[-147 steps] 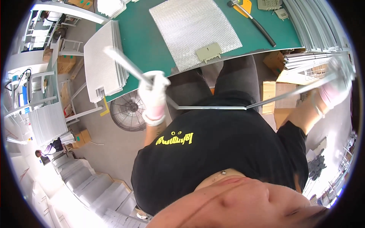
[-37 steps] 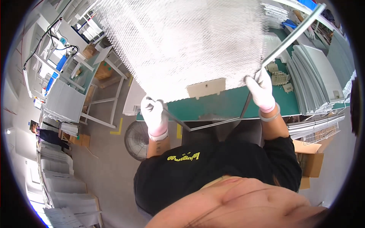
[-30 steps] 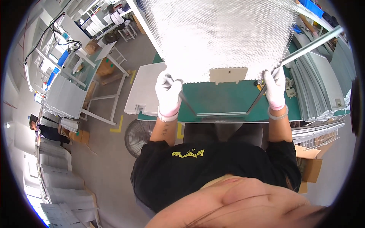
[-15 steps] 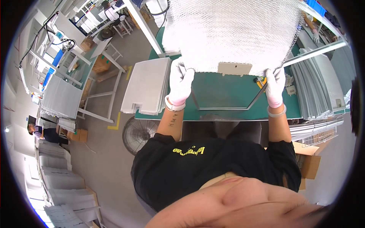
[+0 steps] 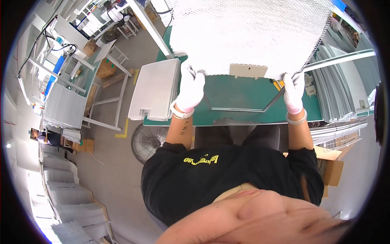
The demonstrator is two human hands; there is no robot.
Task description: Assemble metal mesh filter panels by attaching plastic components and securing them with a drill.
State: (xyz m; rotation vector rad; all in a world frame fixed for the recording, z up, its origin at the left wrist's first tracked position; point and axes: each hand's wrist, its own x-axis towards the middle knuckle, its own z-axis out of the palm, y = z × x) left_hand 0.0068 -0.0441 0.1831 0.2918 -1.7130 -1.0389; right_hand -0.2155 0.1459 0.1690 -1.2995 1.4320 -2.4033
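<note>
Both my hands wear white gloves and grip the near edge of a large, silvery-white metal mesh sheet (image 5: 252, 36). My left hand (image 5: 191, 87) is closed at its near left corner. At the near right corner my right hand (image 5: 293, 89) is closed on the edge, thumb on top. A flat beige plate (image 5: 248, 70) with a small slot sits at the middle of that edge. Below the mesh appears a thin grey metal frame (image 5: 237, 109), its near bar and parts of both sides visible. Whether my fingers also touch the frame is hidden.
The green-topped table (image 5: 170, 122) bears a stack of white panels (image 5: 154, 89) at left and more upright panels (image 5: 335, 83) at right. A yellow tool (image 5: 278, 84) lies near my right hand. A floor fan (image 5: 150, 142) stands below left. Other people work farther off.
The mesh sheet looks slightly larger and its side edges have spread outward a little. The whole view has shifted slightly, and both hands keep their hold.
</note>
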